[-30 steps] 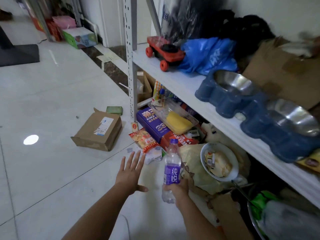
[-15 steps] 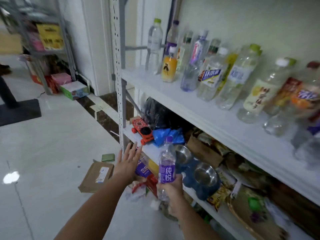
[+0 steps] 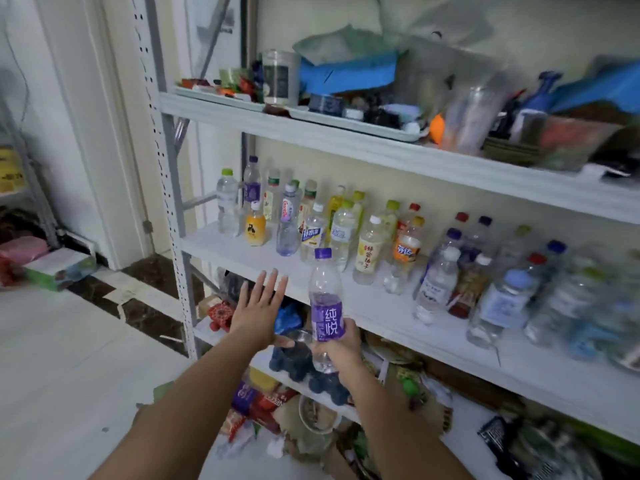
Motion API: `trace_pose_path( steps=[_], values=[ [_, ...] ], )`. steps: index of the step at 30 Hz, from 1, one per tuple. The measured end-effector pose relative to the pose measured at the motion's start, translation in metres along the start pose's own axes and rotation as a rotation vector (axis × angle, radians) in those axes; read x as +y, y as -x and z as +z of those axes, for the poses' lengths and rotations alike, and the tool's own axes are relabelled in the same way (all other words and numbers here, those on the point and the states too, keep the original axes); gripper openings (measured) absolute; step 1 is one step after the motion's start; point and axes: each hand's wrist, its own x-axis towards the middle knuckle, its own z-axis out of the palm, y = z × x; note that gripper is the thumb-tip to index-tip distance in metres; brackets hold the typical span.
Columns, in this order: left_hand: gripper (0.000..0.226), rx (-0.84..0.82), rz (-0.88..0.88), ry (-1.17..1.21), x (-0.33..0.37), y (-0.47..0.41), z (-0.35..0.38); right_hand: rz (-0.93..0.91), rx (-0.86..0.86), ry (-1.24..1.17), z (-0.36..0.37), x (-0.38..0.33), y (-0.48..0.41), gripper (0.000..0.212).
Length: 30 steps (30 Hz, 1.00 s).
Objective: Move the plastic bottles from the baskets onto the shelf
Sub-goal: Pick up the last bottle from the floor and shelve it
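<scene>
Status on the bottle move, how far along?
Done: many bottles stand on the middle shelf. In hand: the right hand grips a purple-label bottle upright in front of that shelf, not yet set down; the left hand is open and empty. Left: placing this one; baskets are out of view, so the remainder is unknown.

One wide-angle camera, worn on the head, looks forward and slightly down at the bottle shelf from in front, nearer its left end by the upright post. It stands close: both forearms enter at the bottom edge, the left hand spread before the shelf's front lip, the right hand gripping a purple-label bottle mid-frame. Rightward the shelf recedes and blurs.
</scene>
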Motion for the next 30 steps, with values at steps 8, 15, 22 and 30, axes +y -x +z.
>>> trace_pose_path(
  steps=[8,15,22,30],
  values=[
    [0.105,0.076,0.18,-0.047,0.086,0.005,-0.05,-0.007,0.189,-0.067,-0.105,-0.007,0.033,0.07],
    [0.117,0.074,0.336,-0.055,0.196,0.012,-0.063,0.015,0.329,-0.133,-0.218,0.024,0.061,0.063],
    [0.125,0.105,0.447,-0.052,0.319,0.023,-0.074,0.018,0.462,-0.155,-0.337,0.054,0.085,0.057],
    [0.117,0.089,0.542,-0.048,0.429,0.036,-0.074,0.027,0.538,-0.103,-0.445,0.085,0.093,0.058]
  ],
)
